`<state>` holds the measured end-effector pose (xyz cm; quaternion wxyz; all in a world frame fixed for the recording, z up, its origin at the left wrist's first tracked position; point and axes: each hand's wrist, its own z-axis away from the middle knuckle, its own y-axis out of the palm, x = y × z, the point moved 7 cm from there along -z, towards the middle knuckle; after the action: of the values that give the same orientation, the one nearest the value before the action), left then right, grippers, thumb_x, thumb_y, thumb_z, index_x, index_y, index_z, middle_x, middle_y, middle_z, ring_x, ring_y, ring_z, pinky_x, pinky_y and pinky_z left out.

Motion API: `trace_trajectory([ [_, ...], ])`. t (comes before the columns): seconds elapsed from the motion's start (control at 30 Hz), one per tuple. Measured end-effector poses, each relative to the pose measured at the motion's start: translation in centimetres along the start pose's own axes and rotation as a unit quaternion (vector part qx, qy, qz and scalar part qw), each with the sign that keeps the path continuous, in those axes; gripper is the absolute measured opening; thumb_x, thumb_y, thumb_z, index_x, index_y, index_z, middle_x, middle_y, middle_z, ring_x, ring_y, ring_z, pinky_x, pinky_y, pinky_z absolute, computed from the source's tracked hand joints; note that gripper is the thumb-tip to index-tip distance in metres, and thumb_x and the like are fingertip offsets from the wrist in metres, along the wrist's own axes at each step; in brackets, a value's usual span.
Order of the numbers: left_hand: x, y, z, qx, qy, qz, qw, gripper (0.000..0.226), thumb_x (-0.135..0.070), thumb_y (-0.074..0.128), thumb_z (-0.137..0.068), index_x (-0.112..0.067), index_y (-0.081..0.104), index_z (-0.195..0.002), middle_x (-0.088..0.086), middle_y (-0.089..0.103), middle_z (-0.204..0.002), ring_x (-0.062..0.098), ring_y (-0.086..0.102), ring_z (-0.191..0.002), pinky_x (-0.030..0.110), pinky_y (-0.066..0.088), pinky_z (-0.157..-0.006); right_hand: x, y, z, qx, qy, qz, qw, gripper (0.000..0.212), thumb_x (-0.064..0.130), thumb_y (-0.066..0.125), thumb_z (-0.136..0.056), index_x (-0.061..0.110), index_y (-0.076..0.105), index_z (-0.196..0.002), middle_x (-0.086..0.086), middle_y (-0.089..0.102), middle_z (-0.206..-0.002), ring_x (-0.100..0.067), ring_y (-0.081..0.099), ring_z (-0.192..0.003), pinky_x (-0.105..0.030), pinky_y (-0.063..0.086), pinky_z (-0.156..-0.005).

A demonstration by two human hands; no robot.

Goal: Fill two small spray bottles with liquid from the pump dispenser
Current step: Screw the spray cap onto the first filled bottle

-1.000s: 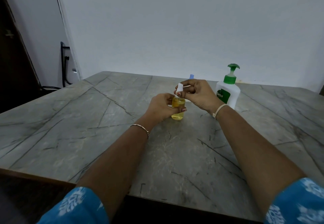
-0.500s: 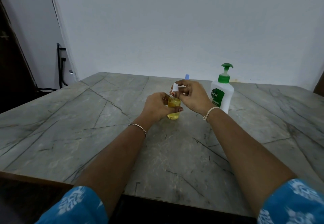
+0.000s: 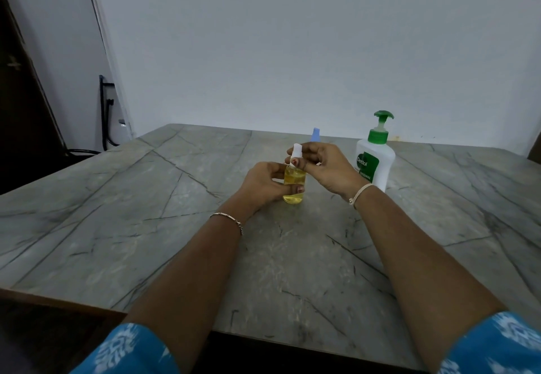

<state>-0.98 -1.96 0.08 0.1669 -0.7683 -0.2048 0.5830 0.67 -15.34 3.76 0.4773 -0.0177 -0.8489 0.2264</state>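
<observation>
A small clear spray bottle holding yellow liquid stands on the grey marble table. My left hand grips its body from the left. My right hand pinches the white spray cap on the bottle's neck. Behind my right hand, only the blue top of a second spray bottle shows. The white pump dispenser with a green pump head stands to the right, just beyond my right wrist.
The table runs back to a white wall. A dark doorway and a black cable are at the far left. The table's near edge with dark wood trim lies below my forearms.
Both hands stay on the yellow bottle and its white cap. The view shifted slightly; my right fingers turned a little on the cap.
</observation>
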Motion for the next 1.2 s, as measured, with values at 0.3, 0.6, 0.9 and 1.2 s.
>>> trace_trajectory([
  [0.3, 0.3, 0.4, 0.1, 0.043, -0.011, 0.066, 0.997, 0.051, -0.011, 0.081, -0.075, -0.001, 0.061, -0.121, 0.013, 0.069, -0.115, 0.019, 0.066, -0.102, 0.032, 0.053, -0.094, -0.5, 0.3, 0.2, -0.010, 0.015, -0.048, 0.999, 0.030, 0.002, 0.062, -0.092, 0.000, 0.061, -0.123, -0.005, 0.069, -0.107, 0.009, 0.066, -0.081, -0.007, 0.048, -0.069],
  [0.6, 0.8, 0.2, -0.8, 0.022, -0.030, 0.050, 0.998, 0.062, -0.024, 0.089, -0.064, -0.006, 0.064, -0.118, 0.009, 0.072, -0.107, 0.022, 0.070, -0.097, 0.043, 0.057, -0.089, -0.7, 0.5, -0.5, -0.061, -0.014, -0.022, 0.998, 0.027, 0.003, 0.066, -0.090, 0.002, 0.065, -0.117, -0.004, 0.071, -0.102, -0.013, 0.068, -0.097, -0.027, 0.054, -0.093],
  [0.9, 0.6, 0.1, -0.5, 0.002, -0.024, 0.021, 0.999, 0.063, -0.031, 0.090, -0.062, -0.008, 0.066, -0.115, 0.006, 0.073, -0.104, 0.018, 0.070, -0.092, 0.042, 0.057, -0.089, -0.8, 0.5, 0.1, -0.055, -0.016, -0.065, 0.996, 0.032, 0.005, 0.064, -0.091, 0.001, 0.062, -0.122, -0.010, 0.070, -0.112, -0.016, 0.067, -0.104, -0.018, 0.053, -0.090],
  [1.2, -0.1, -0.4, 0.2, -0.045, 0.005, -0.053, 0.998, 0.062, -0.037, 0.086, -0.066, -0.010, 0.067, -0.118, 0.003, 0.072, -0.109, 0.014, 0.068, -0.097, 0.031, 0.054, -0.092, -1.4, -0.1, 0.1, -0.115, -0.001, -0.048, 0.992, 0.028, 0.013, 0.075, -0.084, 0.009, 0.067, -0.111, 0.003, 0.069, -0.096, -0.004, 0.066, -0.091, -0.009, 0.048, -0.074],
])
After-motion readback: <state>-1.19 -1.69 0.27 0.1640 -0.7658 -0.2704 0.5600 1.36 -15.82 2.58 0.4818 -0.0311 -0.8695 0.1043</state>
